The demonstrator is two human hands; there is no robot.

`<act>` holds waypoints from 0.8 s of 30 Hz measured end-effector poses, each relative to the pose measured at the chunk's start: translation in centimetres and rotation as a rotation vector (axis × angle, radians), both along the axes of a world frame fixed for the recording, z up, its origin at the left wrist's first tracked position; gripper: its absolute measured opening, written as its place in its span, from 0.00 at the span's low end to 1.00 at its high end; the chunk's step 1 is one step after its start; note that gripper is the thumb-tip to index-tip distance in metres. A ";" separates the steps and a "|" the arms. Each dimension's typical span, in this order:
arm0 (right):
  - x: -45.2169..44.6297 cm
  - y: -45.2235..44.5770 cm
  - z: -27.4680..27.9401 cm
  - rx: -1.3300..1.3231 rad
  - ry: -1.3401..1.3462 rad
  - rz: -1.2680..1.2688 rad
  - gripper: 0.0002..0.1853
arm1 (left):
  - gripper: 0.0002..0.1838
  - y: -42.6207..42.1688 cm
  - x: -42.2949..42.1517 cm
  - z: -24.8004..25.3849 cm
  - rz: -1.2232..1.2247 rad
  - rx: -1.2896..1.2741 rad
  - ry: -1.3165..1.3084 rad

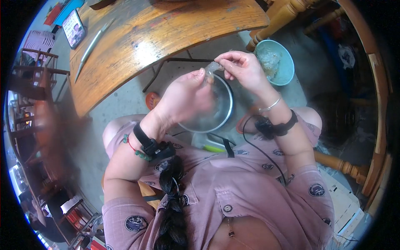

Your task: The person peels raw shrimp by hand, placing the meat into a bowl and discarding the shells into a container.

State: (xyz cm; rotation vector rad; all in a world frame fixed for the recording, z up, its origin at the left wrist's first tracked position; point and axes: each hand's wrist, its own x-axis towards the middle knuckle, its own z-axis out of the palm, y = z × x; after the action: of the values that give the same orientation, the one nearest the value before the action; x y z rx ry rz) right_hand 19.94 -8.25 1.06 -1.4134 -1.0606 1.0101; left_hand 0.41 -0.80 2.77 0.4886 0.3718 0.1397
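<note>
My left hand (pixel 185 96) pinches one end of a small greyish, translucent piece (pixel 213 68) that looks like a raw shrimp. The thumb and fingertips of my right hand (pixel 243 71) are closed on its other end. Motion blurs the lower fingers of my left hand. Beneath both hands is a round basin (pixel 232 102) with a shiny rim; its contents are hidden or too blurred to make out. Beyond my right hand stands a light blue bowl (pixel 288 56) holding a clump of pale, translucent material (pixel 268 62).
A worn wooden table (pixel 179 27) curves across the front, bearing a propped phone (pixel 73 29) and a long thin object (pixel 93 48). Wooden chair parts (pixel 283 18) stand at the right. A black cable (pixel 266 152) runs from my right wrist strap (pixel 275 127).
</note>
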 end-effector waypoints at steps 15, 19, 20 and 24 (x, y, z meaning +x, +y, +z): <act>16.1 -1.7 -4.5 -0.154 -0.998 -0.416 0.24 | 0.11 0.3 -0.3 -3.1 0.013 0.690 0.344; 18.9 -3.1 -10.5 -0.702 -1.198 -0.249 0.28 | 0.12 0.5 -0.1 -3.0 -0.083 0.838 0.481; 19.6 -3.4 -11.8 -0.630 -1.209 -0.352 0.24 | 0.12 0.6 -0.2 -3.0 -0.105 0.853 0.516; 19.4 -2.6 -6.5 -0.387 -1.196 -0.481 0.17 | 0.11 0.0 0.0 -2.6 -0.018 0.784 0.489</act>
State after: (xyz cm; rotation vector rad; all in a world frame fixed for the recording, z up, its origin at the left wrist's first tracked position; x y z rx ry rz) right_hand 39.30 -10.83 -5.42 -2.5492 -1.2347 -0.0994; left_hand 0.43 -0.80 0.22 1.3110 0.7964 0.1458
